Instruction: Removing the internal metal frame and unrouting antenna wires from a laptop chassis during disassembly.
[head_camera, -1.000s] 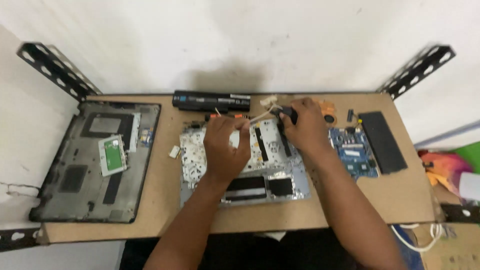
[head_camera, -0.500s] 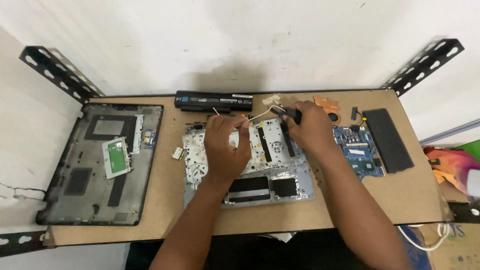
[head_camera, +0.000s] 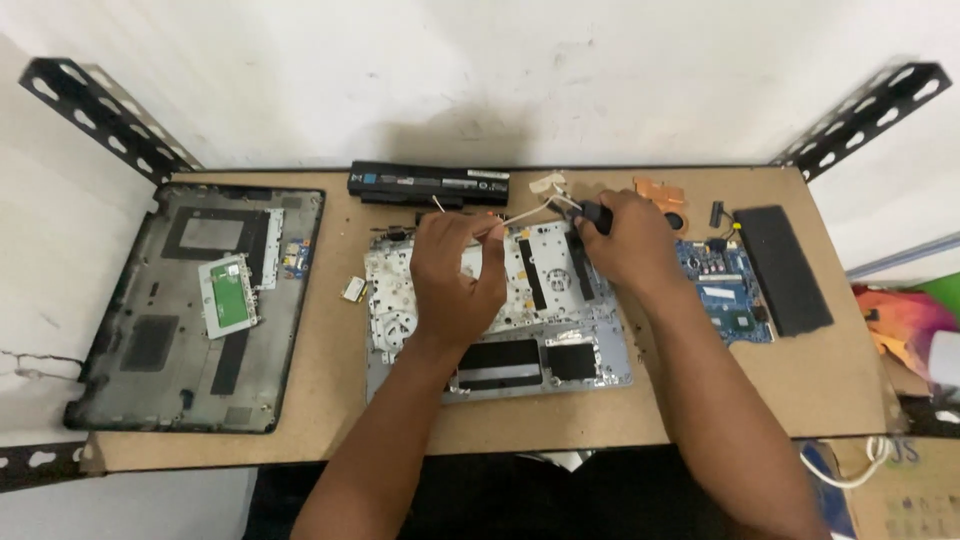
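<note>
Barely shifted since before: left hand pinched thin pale cable over ribbed silver laptop chassis; right hand gripped small black part.

Desk brown; laptop chassis silver; battery black; circuit board blue; base cover dark grey; heatsink copper.

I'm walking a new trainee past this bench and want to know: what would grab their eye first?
Two hands meet over the silver laptop chassis at the table's middle: the left hand pinches a pale cable, the right hand grips a small black part. Next come the black bottom cover lying open at the left and the long black battery along the back edge.
</note>
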